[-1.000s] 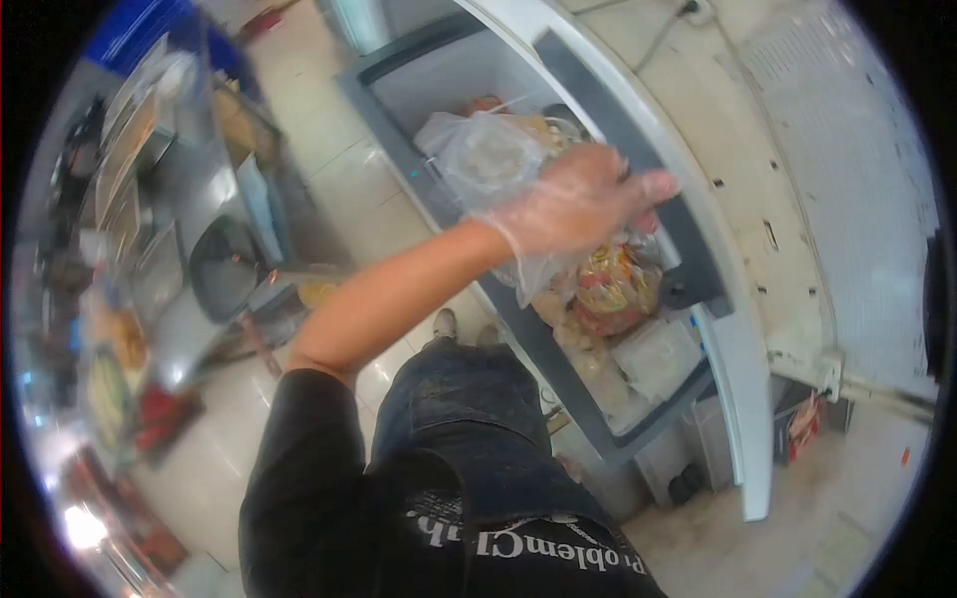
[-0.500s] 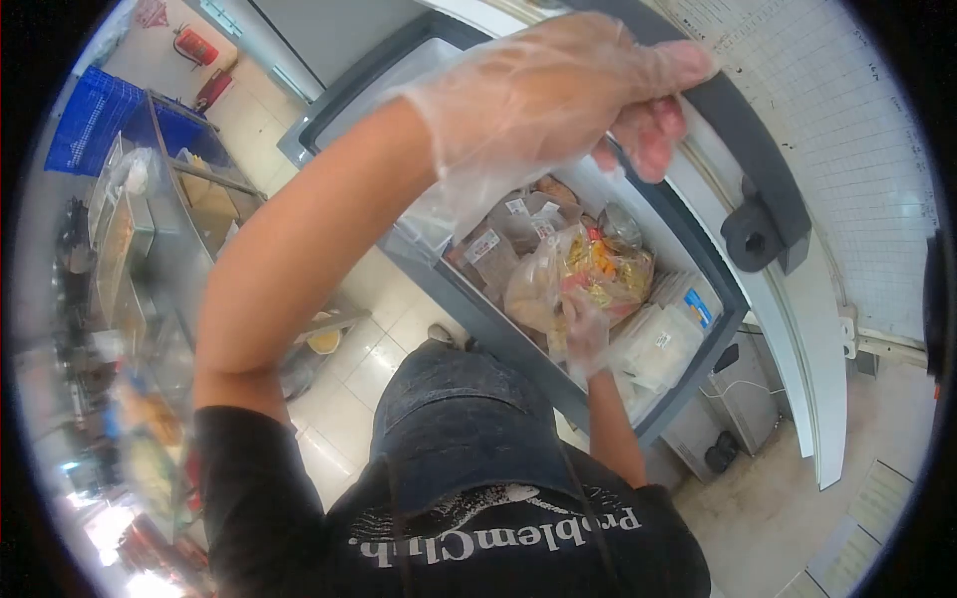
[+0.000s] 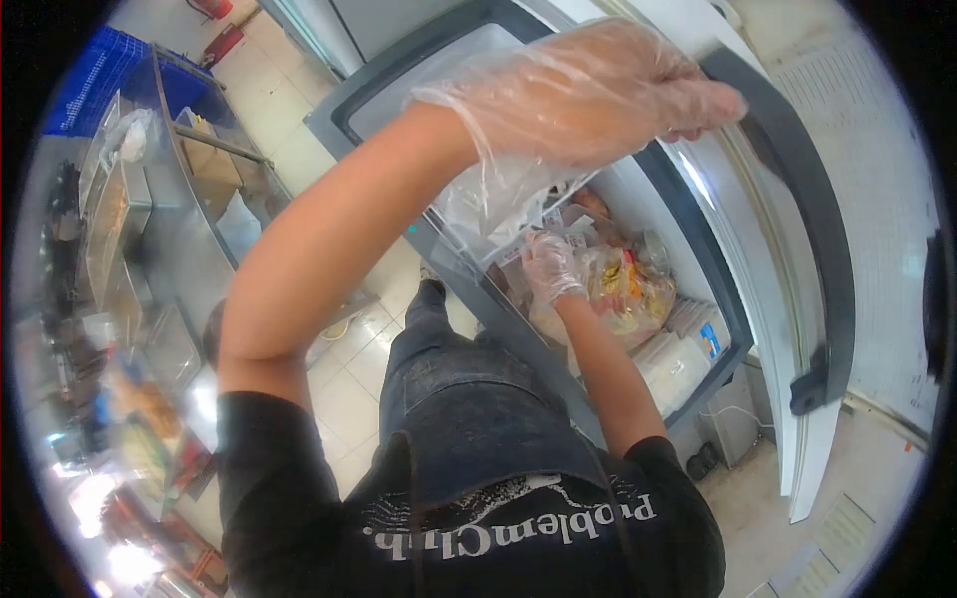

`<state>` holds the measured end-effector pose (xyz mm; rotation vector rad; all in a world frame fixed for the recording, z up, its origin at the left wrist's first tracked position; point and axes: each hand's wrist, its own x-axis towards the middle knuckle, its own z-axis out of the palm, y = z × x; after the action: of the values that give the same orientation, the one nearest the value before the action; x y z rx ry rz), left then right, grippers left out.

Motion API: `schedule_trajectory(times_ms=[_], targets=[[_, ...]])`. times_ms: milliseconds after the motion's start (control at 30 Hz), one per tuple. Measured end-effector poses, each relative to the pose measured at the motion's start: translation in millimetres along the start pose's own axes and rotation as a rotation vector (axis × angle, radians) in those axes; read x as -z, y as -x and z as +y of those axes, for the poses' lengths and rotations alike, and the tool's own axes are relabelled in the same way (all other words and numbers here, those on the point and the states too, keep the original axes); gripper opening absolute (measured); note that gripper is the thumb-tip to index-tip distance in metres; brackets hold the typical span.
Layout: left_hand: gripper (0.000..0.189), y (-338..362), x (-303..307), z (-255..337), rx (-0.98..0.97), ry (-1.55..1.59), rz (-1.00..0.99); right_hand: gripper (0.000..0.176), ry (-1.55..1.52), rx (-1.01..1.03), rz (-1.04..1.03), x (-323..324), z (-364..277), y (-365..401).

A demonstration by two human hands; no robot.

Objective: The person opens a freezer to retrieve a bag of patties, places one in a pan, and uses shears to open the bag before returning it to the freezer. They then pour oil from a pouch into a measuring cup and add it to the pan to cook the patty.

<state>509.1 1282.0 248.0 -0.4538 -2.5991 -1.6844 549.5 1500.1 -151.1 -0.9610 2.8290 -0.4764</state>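
From my distant seat I see my left grip (image 3: 598, 90), in a clear plastic glove, raised over the open chest (image 3: 735, 344). Its fingers are bent together at the dark edge of the raised lid (image 3: 822, 249); they seem to hold that edge, but I cannot tell how firmly. Loose clear plastic (image 3: 498, 199) hangs below my left wrist, and I cannot tell how much of it is glove.

My right grip (image 3: 553, 264), gloved too, is down inside the chest. Its fingers are bent over the labelled packets (image 3: 578, 237), close to the white wire basket (image 3: 461, 242); whether they are closed on anything I cannot tell. Just beside this hand, toward my right, lies a clear bag with yellow and red contents (image 3: 628, 289). Pale flat packs (image 3: 670, 371) lie at the end of the chest nearer my body, beside a blue label (image 3: 710, 339).

Off to my left runs a metal bench (image 3: 194, 254) carrying metal trays (image 3: 120, 219), with blue crates (image 3: 95, 85) near its far end. Beyond, at the top of my view, part of a red fire extinguisher (image 3: 211, 8) shows above the tiled floor (image 3: 261, 82). Below my arms I see my dark shirt (image 3: 598, 533) with white lettering.
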Motion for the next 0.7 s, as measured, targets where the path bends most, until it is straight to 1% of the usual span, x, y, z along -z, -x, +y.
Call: schedule_trajectory(times_ms=[100,133,167,200,233,300,333,367,400,433,467,500,533,567,600,633,667,700], targets=[[0.053,1,42,-79,-0.013,-0.051,0.135,0.027,0.116,0.063,0.012,-46,1,-35],[0.05,6,50,-110,-0.011,-0.06,0.175,0.027,0.123,0.06,-0.011,-45,-6,-40],[0.047,12,57,-141,-0.01,-0.073,0.217,0.027,0.134,0.112,0.064,-41,-14,-49],[0.042,25,64,-177,0.083,-0.138,0.223,0.029,0.141,0.165,0.141,-40,-20,-60],[0.039,43,69,-216,0.172,-0.202,0.226,0.029,0.148,0.165,0.126,-48,-16,-68],[0.039,76,65,-284,0.372,-0.258,0.212,0.026,0.187,0.041,-0.184,-70,14,-83],[0.042,93,57,-322,0.395,-0.288,0.205,0.026,0.197,0.033,-0.208,-70,23,-90],[0.046,106,44,-359,0.417,-0.315,0.192,0.025,0.362,0.052,-0.251,-70,34,-96],[0.046,114,25,-388,0.422,-0.287,0.18,0.025,0.526,0.071,-0.294,-69,42,-102],[0.051,119,7,-416,0.523,-0.348,0.153,0.025,0.537,0.061,-0.313,-60,44,-113],[0.055,121,-11,-438,0.622,-0.414,0.124,0.024,0.4,-0.062,-0.191,-43,41,-128],[0.055,122,-30,-457,0.621,-0.397,0.113,0.024,0.262,-0.185,-0.065,-28,39,-142],[0.058,121,-49,-474,0.675,-0.398,0.095,0.024,0.271,-0.197,-0.073,-18,41,-152],[0.061,119,-60,-482,0.728,-0.401,0.076,0.021,0.169,-0.246,-0.017,-10,45,-161],[0.061,117,-66,-485,0.72,-0.391,0.068,0.021,0.068,-0.293,0.044,0,49,-167],[0.06,115,-69,-487,0.784,-0.394,-0.008,0.021,0.077,-0.303,0.046,10,52,-170],[0.061,112,-71,-489,0.845,-0.4,-0.084,0.021,-0.004,-0.311,0.003,21,55,-174],[0.061,120,-82,-515,0.832,-0.397,-0.092,0.024,-0.086,-0.32,-0.039,32,58,-174]])
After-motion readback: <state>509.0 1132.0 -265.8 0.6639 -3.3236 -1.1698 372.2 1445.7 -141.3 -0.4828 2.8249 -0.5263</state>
